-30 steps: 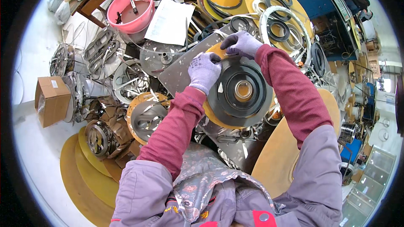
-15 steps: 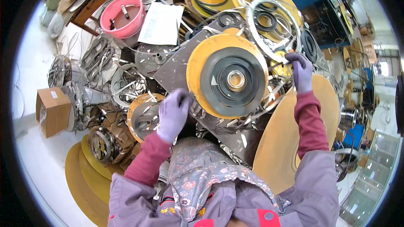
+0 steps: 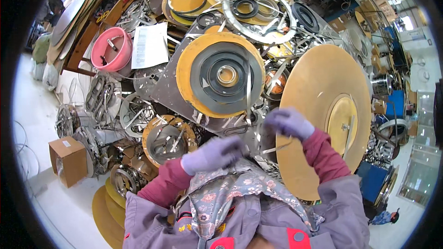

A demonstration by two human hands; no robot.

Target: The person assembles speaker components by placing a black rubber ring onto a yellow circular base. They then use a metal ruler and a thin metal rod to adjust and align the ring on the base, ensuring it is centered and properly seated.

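Note:
My left hand (image 3: 216, 154), in a lavender glove, is low in front of my apron, fingers pointing right; motion smears the fingertips. Across from it, my right hand (image 3: 290, 123), gloved alike, has its fingers curled in toward the left. What they close on, if anything, is too blurred to make out. Beyond both hands lies a yellow disc (image 3: 187, 67) bearing a dark grey ringed disc (image 3: 203, 71) with a small brassy ring (image 3: 226, 76) at its centre. A thin metal strip (image 3: 249, 85) runs over the right side of the dark disc.
A large tan disc (image 3: 304, 92) leans at my right. Black rings and a big silvery ring (image 3: 229, 18) lie at the back. A pink basin (image 3: 124, 46), a paper sheet (image 3: 150, 48), metal scrap and a cardboard box (image 3: 69, 163) are leftward.
My right hand has come down and left from the silvery ring. The left hand has moved right and nearer my body. The view has shifted, and a strip now crosses the dark disc.

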